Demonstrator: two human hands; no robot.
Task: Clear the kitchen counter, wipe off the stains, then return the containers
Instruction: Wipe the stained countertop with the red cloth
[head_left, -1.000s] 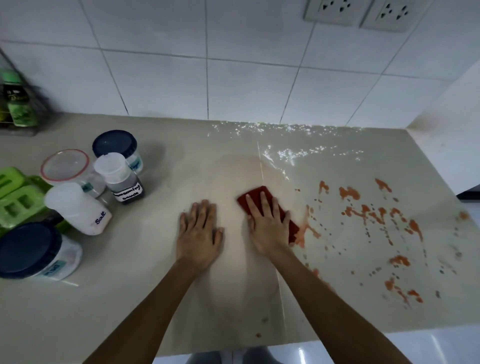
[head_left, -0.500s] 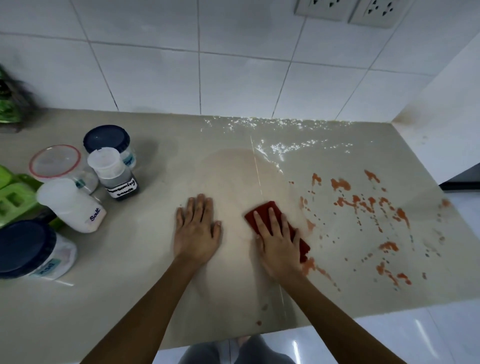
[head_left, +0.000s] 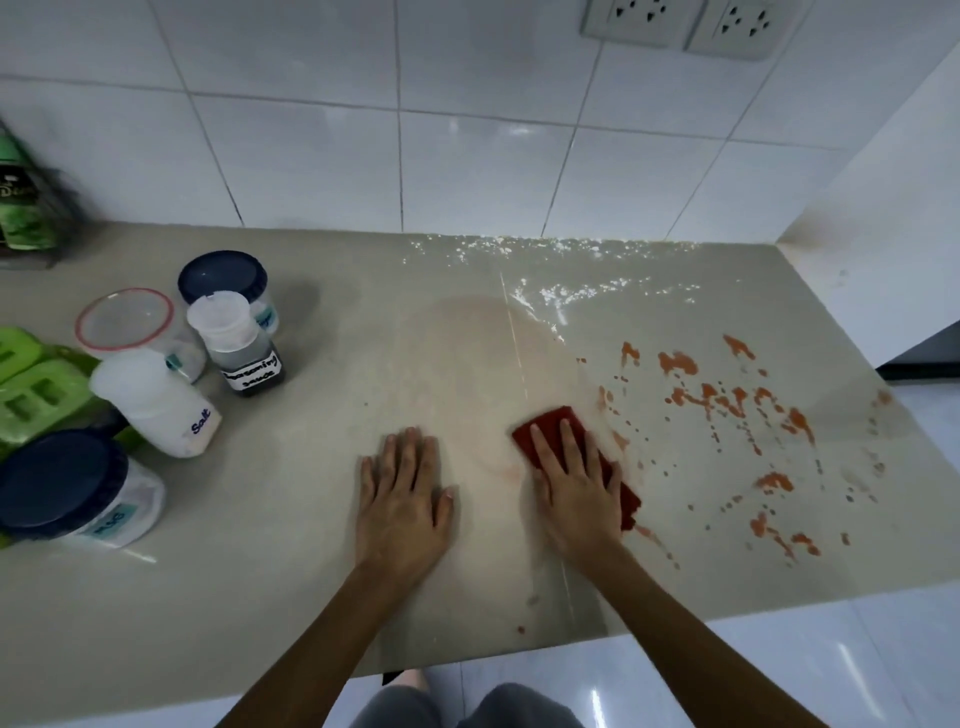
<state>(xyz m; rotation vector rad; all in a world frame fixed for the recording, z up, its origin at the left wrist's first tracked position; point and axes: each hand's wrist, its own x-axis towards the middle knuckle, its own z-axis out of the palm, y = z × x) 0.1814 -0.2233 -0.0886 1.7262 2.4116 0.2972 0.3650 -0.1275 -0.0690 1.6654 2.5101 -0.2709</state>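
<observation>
My right hand (head_left: 574, 486) presses flat on a red cloth (head_left: 545, 426) on the beige counter (head_left: 322, 415), at the left edge of the orange-red stains (head_left: 727, 400) spattered over the counter's right half. My left hand (head_left: 402, 493) lies flat, fingers spread, on the counter beside it and holds nothing. At the left stand the containers: a white salt bottle (head_left: 156, 402), a seasoning sauce bottle (head_left: 236, 343), a red-rimmed clear tub (head_left: 127, 319) and two dark-blue-lidded jars (head_left: 223, 278) (head_left: 67, 483).
A green plastic tray (head_left: 31, 384) sits at the far left edge, and a green packet in a rack (head_left: 26, 208) stands against the tiled wall. Wet droplets (head_left: 561, 280) glisten near the back wall. A white side wall (head_left: 883, 208) bounds the counter on the right.
My right hand has slid the red cloth toward me and to the right, smearing the nearest stains. My left hand has stayed flat in place.
</observation>
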